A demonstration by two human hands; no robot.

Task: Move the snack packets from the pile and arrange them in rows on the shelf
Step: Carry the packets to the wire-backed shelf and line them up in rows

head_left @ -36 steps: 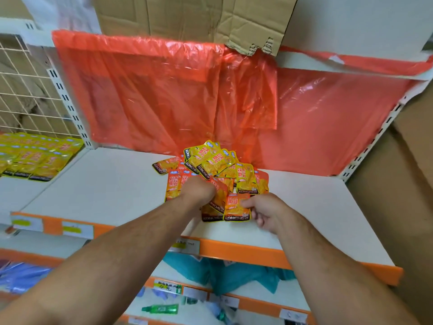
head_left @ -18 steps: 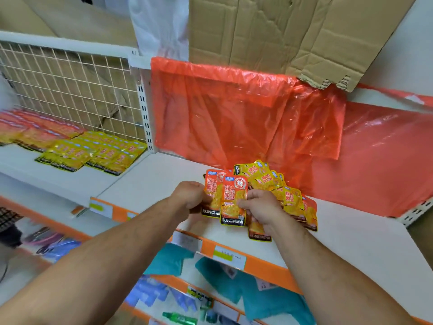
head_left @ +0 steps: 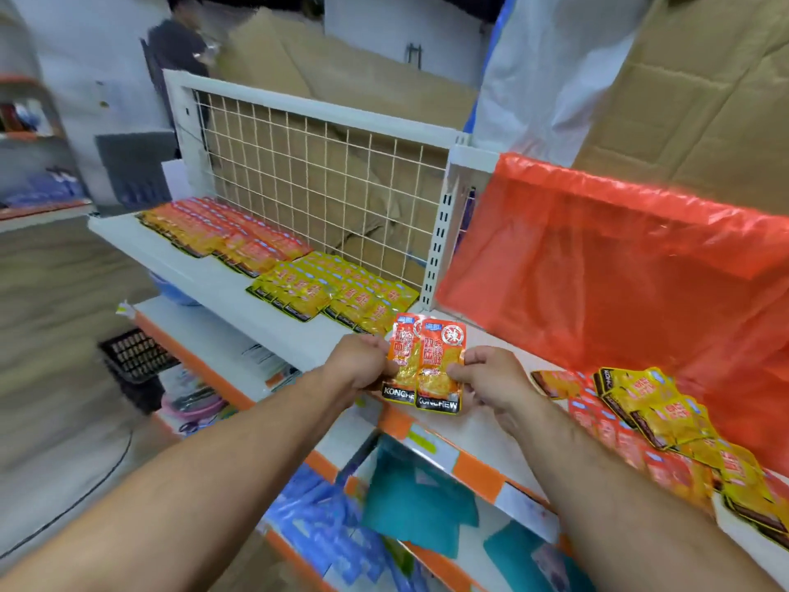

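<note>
Pinching two overlapped orange pkts (head_left: pixel 428 363) betw. L hand (head_left: pixel 362 366) & R hand (head_left: pixel 492 379), pile (head_left: pixel 649 410) off R.

Rear packet (head_left: pixel 401 356) and front packet (head_left: pixel 442 365) held overlapping at frame centre.
Left hand (head_left: pixel 363 365) pinches the rear one, right hand (head_left: pixel 491 378) the front one; the pile (head_left: pixel 653 403) lies lower right, arranged rows (head_left: pixel 333 288) left of centre on the white shelf (head_left: pixel 222 277).

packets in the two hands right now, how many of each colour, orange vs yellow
orange packets: 2, overlapping, the left hand pinching the rear one and the right hand the front one
yellow: 0
total: 2 that show
</note>
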